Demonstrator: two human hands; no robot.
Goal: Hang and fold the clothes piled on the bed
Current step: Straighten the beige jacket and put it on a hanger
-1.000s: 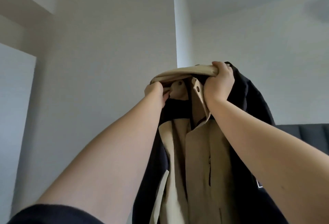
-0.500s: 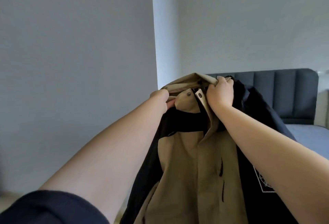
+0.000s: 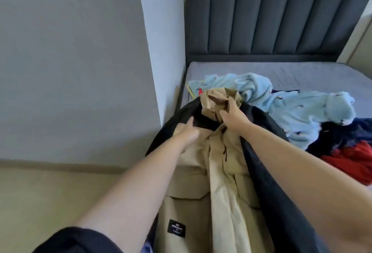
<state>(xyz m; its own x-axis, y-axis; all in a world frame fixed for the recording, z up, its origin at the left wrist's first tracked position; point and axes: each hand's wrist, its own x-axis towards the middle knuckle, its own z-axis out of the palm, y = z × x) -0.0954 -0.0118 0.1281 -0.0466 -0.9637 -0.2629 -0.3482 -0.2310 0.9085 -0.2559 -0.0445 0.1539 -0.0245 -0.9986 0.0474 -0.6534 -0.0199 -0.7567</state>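
Tan cloth fills the space between this person's arms: a jacket (image 3: 221, 192), with dark fabric (image 3: 281, 202) round its sides, lining or a second coat, I cannot tell. It is held up just in front of the bed (image 3: 281, 71). The right hand (image 3: 234, 117) clutches the bunched collar, fingers curled into it. The left hand (image 3: 186, 133) grips the shoulder edge beside it, fingertips tucked under the dark cloth. Nothing to hang the jacket on is in view. On the mattress a blue fleece (image 3: 291, 107), navy clothes (image 3: 342, 132) and red clothes (image 3: 352, 162) lie crumpled and unfolded. I would say the job is barely started, with most of it left.
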